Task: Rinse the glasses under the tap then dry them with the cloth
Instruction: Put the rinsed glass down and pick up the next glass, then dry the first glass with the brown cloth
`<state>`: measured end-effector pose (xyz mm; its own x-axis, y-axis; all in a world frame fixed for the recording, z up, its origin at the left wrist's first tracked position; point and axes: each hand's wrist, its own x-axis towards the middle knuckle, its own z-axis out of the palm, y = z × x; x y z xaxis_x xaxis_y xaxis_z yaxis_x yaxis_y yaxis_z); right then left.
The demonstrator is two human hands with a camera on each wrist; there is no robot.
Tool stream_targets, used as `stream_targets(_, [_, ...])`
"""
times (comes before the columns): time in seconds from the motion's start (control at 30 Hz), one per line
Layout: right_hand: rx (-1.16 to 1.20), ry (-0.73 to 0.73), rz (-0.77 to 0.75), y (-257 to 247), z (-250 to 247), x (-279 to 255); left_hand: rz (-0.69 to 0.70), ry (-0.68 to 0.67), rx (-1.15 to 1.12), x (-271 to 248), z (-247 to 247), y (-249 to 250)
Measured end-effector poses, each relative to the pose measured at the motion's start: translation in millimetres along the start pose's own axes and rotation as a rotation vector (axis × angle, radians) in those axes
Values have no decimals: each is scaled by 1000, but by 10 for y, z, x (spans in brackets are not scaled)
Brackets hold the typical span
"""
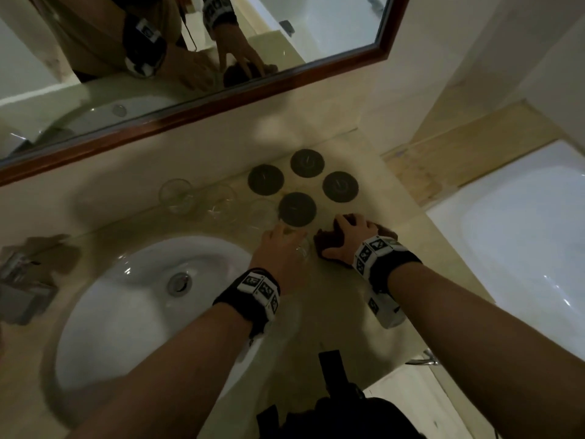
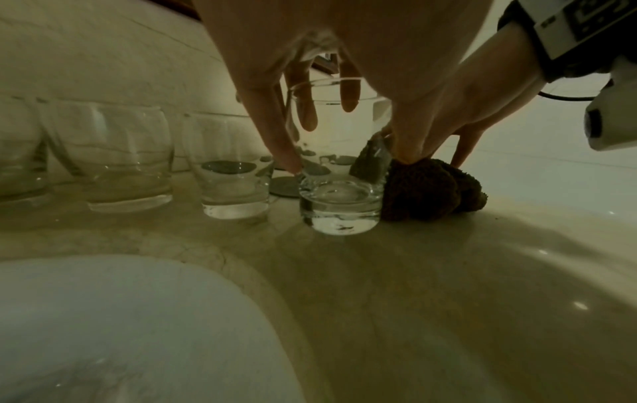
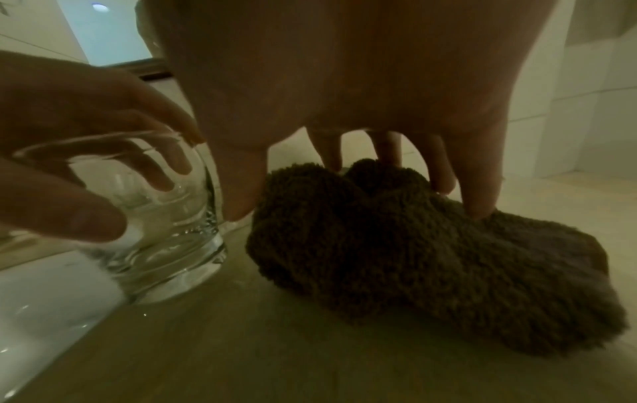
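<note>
A clear tumbler [image 2: 339,207] stands upright on the beige counter between the basin and the cloth. My left hand [image 2: 348,162] reaches down over its rim and grips it, forefinger on one side and thumb on the other. From the head camera the left hand [image 1: 285,245] hides most of that glass [image 1: 302,248]. A bunched brown cloth [image 3: 431,259] lies just right of the glass [image 3: 155,231]. My right hand [image 3: 358,201] comes down over it, thumb and fingers curled round the bunch. In the head view the right hand [image 1: 348,236] covers the cloth [image 1: 326,243].
Three more glasses [image 1: 175,194] stand in a row along the back wall, left of several dark round coasters [image 1: 297,209]. The white basin [image 1: 95,312] is front left with the tap [image 1: 19,267] at its left. A bathtub [image 1: 522,232] lies beyond the counter's right edge.
</note>
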<state>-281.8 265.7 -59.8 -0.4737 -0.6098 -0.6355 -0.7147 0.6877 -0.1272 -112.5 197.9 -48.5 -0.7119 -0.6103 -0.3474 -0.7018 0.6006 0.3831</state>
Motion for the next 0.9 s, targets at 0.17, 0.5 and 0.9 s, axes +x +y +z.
stream_targets(0.17, [27,-17,-1,31,93,63,-45,6,5,69,83,36])
stream_targets(0.5, [59,58,-6,107,197,151,-40,9,41,74,72,121])
stream_targets(0.9, [619,370,-104,231,-305,-68,-100,-58,-56,131,55,127])
